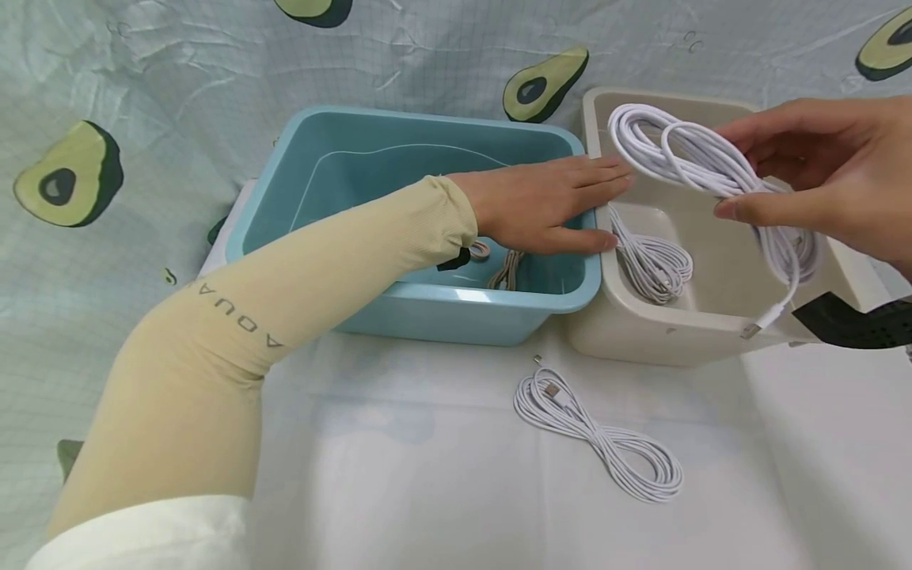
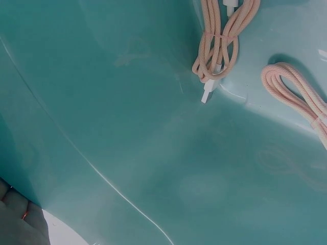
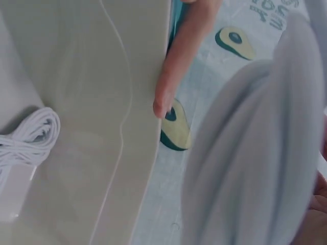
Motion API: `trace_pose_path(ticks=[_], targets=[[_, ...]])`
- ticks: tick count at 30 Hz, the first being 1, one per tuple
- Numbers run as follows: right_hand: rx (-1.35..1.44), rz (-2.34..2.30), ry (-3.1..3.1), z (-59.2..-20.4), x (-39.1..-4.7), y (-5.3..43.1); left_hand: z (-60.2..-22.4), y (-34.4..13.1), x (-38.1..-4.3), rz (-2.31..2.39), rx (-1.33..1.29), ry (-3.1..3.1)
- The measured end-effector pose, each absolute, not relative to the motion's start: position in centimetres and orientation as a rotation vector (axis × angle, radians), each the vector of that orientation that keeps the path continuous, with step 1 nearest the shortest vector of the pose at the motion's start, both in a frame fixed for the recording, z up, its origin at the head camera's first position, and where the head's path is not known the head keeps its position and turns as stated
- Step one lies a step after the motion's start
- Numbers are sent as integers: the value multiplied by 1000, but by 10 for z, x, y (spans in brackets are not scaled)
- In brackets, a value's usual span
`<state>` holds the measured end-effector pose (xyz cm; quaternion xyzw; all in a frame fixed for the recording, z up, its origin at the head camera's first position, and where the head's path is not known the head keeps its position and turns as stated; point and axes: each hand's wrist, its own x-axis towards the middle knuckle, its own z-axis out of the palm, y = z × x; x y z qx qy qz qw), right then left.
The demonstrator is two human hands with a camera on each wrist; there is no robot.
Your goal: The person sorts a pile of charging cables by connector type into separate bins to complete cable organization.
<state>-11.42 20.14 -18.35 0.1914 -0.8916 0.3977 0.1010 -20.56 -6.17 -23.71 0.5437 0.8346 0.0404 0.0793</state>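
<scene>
My right hand (image 1: 834,166) holds a coiled white USB cable (image 1: 684,150) over the beige bin (image 1: 670,332), with one plug dangling near the front rim. In the right wrist view that white coil (image 3: 250,153) looms large and blurred. With its fingers stretched out, my left hand (image 1: 545,202) lies across the adjoining rims of the blue bin (image 1: 442,317) and the beige one. Another white cable coil (image 1: 659,265) sits inside the beige bin. Two pinkish-beige cables, one tied in a bundle (image 2: 219,41) and one looped (image 2: 301,97), lie in the blue bin.
A coiled white cable (image 1: 598,439) rests on the white tabletop (image 1: 427,475) before the bins. Behind them hangs a sheet with printed avocados (image 1: 427,55). The two bins stand side by side, and my left forearm sleeve (image 1: 342,277) crosses the blue one.
</scene>
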Motion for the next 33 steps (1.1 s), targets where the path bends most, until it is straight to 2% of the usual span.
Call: trace_pose_path(ticks=[18, 33], targets=[[357, 1311, -2624, -189, -140, 214, -236, -62, -206, 75, 1629, 2489], [130, 998, -2832, -200, -160, 223, -236, -61, -206, 75, 1638, 2500]])
